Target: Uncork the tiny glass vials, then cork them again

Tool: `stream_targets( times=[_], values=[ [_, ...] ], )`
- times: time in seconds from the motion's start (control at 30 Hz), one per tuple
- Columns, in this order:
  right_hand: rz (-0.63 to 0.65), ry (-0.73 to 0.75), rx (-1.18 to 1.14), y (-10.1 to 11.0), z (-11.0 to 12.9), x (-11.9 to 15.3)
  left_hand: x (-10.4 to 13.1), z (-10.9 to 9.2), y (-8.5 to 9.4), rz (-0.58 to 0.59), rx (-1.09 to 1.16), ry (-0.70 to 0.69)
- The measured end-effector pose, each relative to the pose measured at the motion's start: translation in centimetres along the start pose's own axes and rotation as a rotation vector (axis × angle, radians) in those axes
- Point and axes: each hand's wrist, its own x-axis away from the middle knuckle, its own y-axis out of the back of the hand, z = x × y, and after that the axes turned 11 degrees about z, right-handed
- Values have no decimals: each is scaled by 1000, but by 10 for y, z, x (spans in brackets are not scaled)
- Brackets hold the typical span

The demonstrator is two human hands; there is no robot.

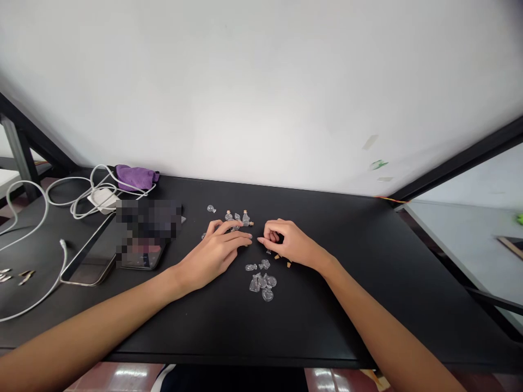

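My left hand lies palm down on the black table, its fingers stretched toward the right beside several small clear bottles with cork stoppers. It partly covers some of them. Facing it, my right hand is closed, with fingers curled and the thumb and index finger close together. Whatever they may hold is hidden or too small to make out. Loose corks lie just below the right hand. Nearer to me, a cluster of small clear bottles without stoppers rests on the table. One clear bottle lies apart at the back.
To the left are a dark-screened device, a phone partly blurred out, a white charger with looped white cable, and a purple cloth. Small metal pieces lie far left. A white wall rises behind.
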Motion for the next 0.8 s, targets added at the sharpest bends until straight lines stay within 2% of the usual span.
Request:
stream_targets(
  times=[0.23,0.43,0.8],
  values=[
    [7,3,35,-2,-2,2,1,3,-1,-1,10,-39],
    [19,-20,17,-1,-3,2,0,3,0,51,-6,-36],
    [18,-65,-7,-1,4,2,-1,-2,2,8,13,-47]
  ],
)
